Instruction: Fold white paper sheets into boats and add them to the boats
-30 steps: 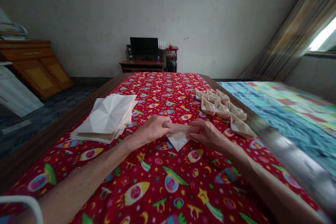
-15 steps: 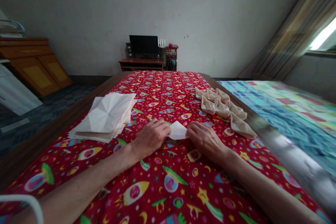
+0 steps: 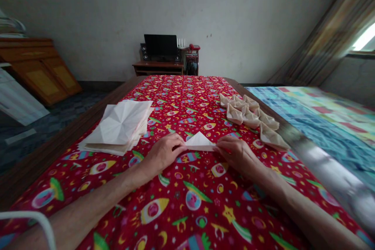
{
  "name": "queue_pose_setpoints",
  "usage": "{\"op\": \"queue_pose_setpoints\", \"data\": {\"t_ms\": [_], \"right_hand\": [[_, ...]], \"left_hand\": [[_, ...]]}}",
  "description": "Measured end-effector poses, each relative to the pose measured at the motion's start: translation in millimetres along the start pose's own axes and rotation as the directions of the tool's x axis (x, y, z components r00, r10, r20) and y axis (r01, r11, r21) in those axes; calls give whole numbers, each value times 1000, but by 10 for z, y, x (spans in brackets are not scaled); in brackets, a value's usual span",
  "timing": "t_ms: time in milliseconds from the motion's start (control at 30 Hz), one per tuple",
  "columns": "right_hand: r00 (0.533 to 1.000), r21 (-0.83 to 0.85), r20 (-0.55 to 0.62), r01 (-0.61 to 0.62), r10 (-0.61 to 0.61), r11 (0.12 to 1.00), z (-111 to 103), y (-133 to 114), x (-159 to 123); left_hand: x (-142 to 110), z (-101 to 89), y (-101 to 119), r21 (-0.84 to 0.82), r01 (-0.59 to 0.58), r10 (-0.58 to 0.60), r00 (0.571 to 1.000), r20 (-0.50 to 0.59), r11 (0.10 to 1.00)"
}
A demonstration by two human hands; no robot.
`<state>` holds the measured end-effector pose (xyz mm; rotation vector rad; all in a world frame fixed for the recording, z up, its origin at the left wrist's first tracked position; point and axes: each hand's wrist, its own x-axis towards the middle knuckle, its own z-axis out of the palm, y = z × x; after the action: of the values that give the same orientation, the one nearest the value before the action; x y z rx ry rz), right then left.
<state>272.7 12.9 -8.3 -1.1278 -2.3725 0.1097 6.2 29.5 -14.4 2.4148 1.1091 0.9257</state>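
Two bare forearms (image 3: 99, 199) stretched over a red cloth (image 3: 187, 211) printed with rockets and stars, which covered most of the worktop (image 3: 313, 160) but left dark wood bare along its left and right edges; a white curved band (image 3: 35, 215), too cut off to identify, crossed in front of the left forearm. Midway between those long edges was a folded paper (image 3: 200, 140), its point toward the worktop's far edge and a narrow straight strip along its near side. The left hand (image 3: 166, 149) had its fingers pinched on the paper's left end, and the right hand (image 3: 236, 150) gripped the right end in the same way, thumb against fingers. Close to the left edge lay a stack of creased sheets (image 3: 117, 125), loosely squared, the top one marked with folds spreading from its middle. Opposite, beside the right edge, several folded paper shapes (image 3: 250, 119) with raised corners sat bunched together. Past the right edge was a bed (image 3: 293, 109) with a blue and patchwork cover, and off to the left stood a wooden cabinet (image 3: 38, 76). Beyond the far edge, against the wall (image 3: 249, 27), a wooden stand (image 3: 158, 65) carried a black monitor (image 3: 160, 45), with a red telephone (image 3: 193, 47) to its right.
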Motion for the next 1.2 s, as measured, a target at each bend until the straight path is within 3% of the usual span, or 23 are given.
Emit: {"op": "queue_pose_setpoints", "data": {"t_ms": [100, 200, 367, 667, 767, 833, 900, 967, 1067, 1200], "right_hand": [[997, -21, -35, -75, 74, 997, 19, -8, 34], [991, -89, -62, -123, 118, 988, 36, -18, 49], [982, -174, 25, -181, 188, 968, 35, -35, 78], [969, -243, 58, -221, 242, 945, 24, -85, 128], [956, -252, 81, -255, 283, 933, 8, -119, 151], [950, -250, 86, -273, 302, 929, 2, -134, 162], [951, -248, 73, -274, 300, 929, 6, -136, 166], [956, -247, 53, -269, 290, 931, 19, -125, 164], [960, -230, 34, -264, 279, 937, 48, -89, 150], [964, -218, 7, -256, 264, 942, 77, -51, 115]], "left_hand": [[57, 16, -28, -9, 80, -80, 997, -19, 997], [90, 29, -29, 82, 121, -119, 993, -23, 989], [99, 38, 6, 220, 111, -107, 994, -27, 969], [128, 57, -52, 206, 155, -150, 988, -40, 966], [121, 48, -4, 284, 95, -73, 994, -86, 954], [110, 40, 75, 374, -44, 63, 997, -40, 926], [99, 45, 180, 438, -198, 182, 980, 79, 877], [88, 73, 288, 450, -291, 229, 955, 190, 844], [76, 142, 410, 427, -314, 208, 938, 275, 848], [60, 188, 468, 372, -267, 152, 938, 310, 889]]}}
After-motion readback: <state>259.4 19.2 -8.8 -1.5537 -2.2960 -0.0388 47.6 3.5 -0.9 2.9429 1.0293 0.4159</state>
